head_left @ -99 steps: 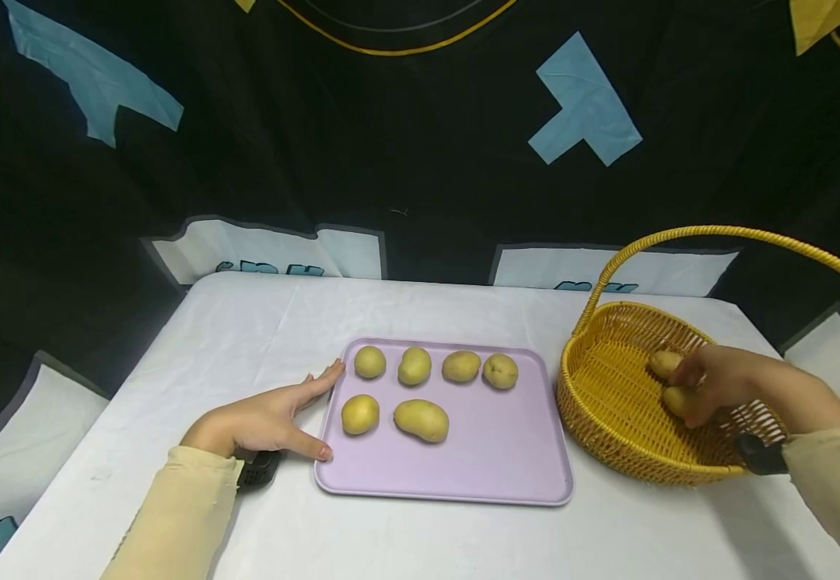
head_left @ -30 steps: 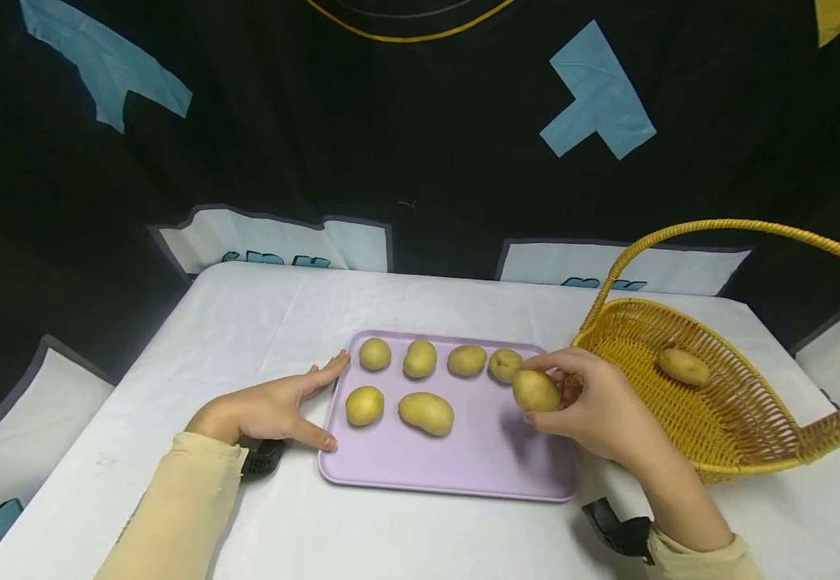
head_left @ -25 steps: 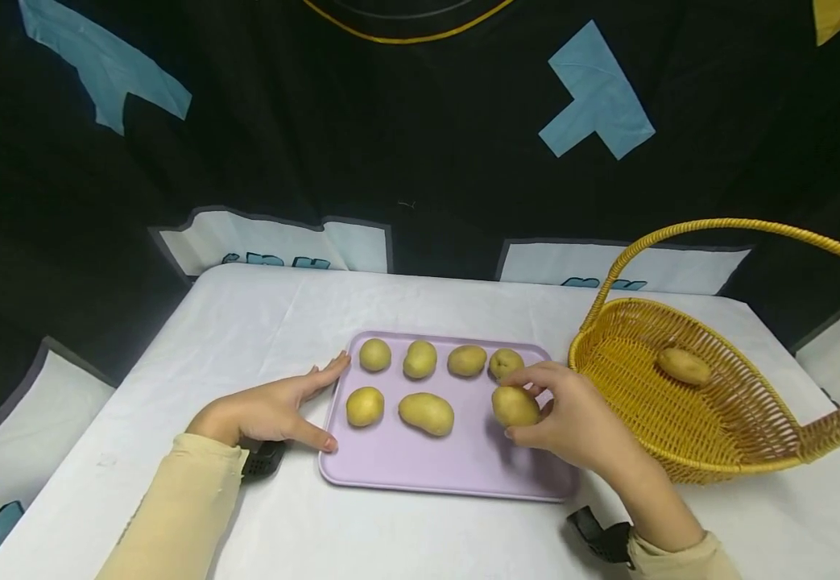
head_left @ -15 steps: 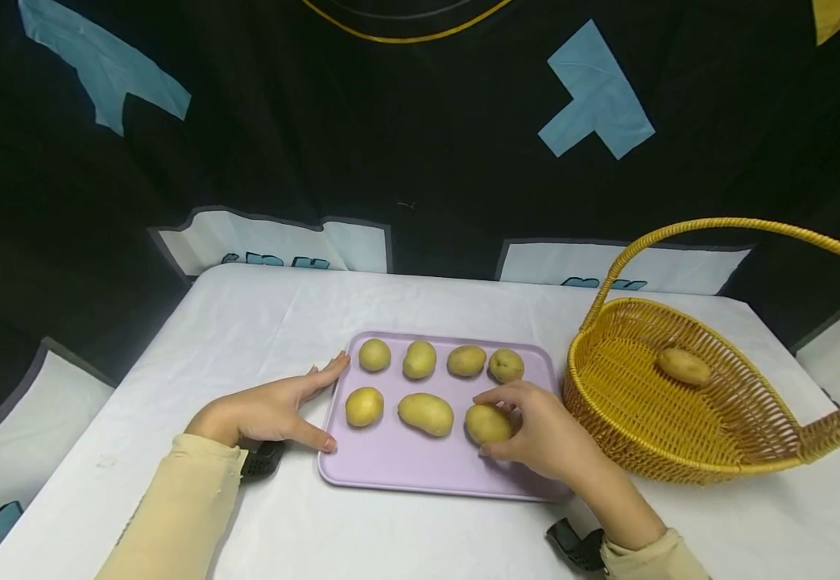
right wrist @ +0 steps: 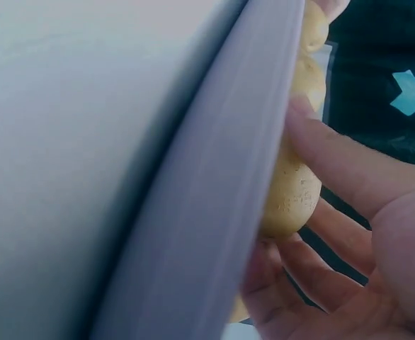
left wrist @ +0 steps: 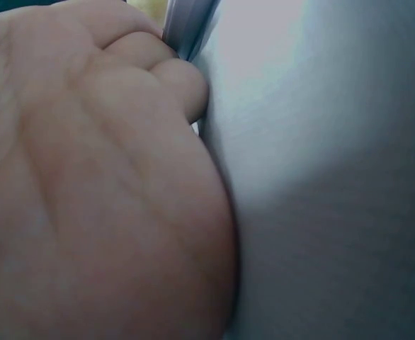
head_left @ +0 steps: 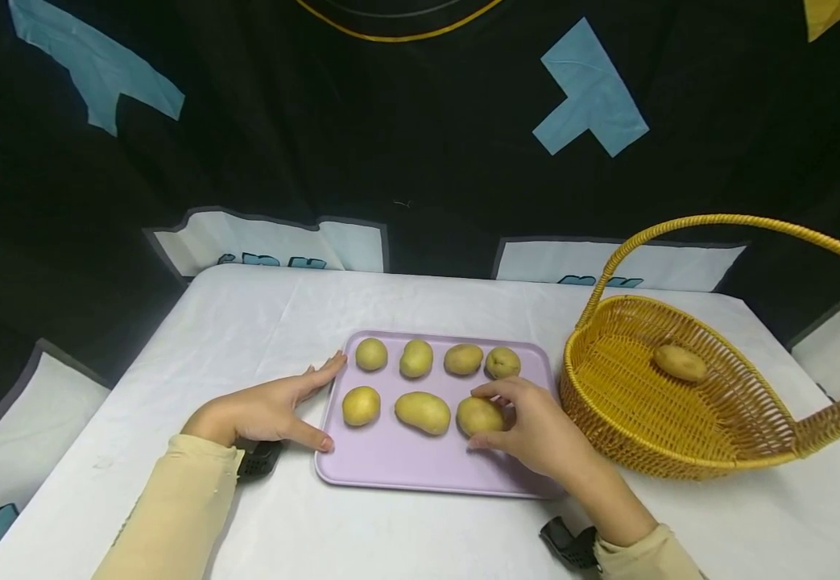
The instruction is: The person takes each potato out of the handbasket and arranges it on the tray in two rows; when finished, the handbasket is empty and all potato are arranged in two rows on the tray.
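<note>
In the head view my right hand (head_left: 535, 423) holds a round potato (head_left: 479, 416) between thumb and fingers, low over the lilac tray (head_left: 420, 475). The right wrist view shows the thumb on one side of this potato (right wrist: 292, 188) and fingers on the other. My left hand (head_left: 263, 411) rests at the tray's left edge, thumb and fingers spread and touching the rim. A row of several potatoes lies along the back of the tray. In front of it are a yellow round potato (head_left: 361, 406) and a long potato (head_left: 423, 412), just left of the held one.
To the right of the tray stands a yellow wicker basket (head_left: 651, 459) with a tall arched handle (head_left: 724, 219). One potato (head_left: 680, 362) lies inside it. A white cloth (head_left: 260, 515) covers the table, and a dark printed curtain (head_left: 391, 161) hangs behind.
My right hand has come out of the basket with a potato, moved left over the tray and lowered it beside the long potato. The left hand stays at the tray edge.
</note>
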Demonstrator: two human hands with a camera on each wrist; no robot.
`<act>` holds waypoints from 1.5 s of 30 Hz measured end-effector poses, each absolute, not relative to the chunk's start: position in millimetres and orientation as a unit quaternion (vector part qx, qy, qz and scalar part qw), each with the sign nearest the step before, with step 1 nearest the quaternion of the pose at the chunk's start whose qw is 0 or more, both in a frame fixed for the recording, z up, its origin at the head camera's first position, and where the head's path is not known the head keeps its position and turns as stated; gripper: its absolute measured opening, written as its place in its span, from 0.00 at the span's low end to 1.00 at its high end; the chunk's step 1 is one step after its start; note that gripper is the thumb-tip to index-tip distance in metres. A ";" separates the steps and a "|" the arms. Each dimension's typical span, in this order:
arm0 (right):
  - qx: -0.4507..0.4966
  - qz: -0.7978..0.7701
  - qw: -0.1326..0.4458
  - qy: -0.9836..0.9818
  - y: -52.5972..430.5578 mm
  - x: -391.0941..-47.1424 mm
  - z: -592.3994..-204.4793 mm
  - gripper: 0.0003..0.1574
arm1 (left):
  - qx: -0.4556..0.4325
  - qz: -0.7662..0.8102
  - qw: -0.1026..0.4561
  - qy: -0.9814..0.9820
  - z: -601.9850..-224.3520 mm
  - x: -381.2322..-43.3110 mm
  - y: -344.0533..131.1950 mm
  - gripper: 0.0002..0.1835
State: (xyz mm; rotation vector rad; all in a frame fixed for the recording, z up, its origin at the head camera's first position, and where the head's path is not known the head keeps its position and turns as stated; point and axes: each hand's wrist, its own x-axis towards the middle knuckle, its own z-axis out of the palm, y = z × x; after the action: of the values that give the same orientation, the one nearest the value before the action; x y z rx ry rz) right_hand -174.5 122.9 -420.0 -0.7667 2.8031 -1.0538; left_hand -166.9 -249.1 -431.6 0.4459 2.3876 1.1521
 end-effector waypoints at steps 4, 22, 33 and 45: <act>-0.244 -0.317 0.039 0.916 122.0 -174.0 -420.7 0.41 | 0.159 0.419 0.226 0.865 -431.9 -166.3 -249.5 0.64; -0.248 -0.339 0.061 0.905 123.5 -174.4 -421.9 0.33 | 0.158 0.421 0.227 0.864 -431.7 -167.8 -247.4 0.64; -0.243 -0.315 0.065 0.915 125.0 -174.6 -419.1 0.37 | 0.163 0.427 0.226 0.860 -433.1 -167.8 -248.8 0.64; -0.255 -0.345 0.074 0.900 141.4 -175.7 -393.4 0.42 | 0.164 0.428 0.224 0.860 -432.8 -167.6 -248.7 0.64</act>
State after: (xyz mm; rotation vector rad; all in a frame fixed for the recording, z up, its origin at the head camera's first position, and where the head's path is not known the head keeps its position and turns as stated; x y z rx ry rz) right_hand -175.7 141.4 -393.4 -0.7665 2.7018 -1.0349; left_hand -167.6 -248.7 -432.8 0.4524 2.3732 1.1801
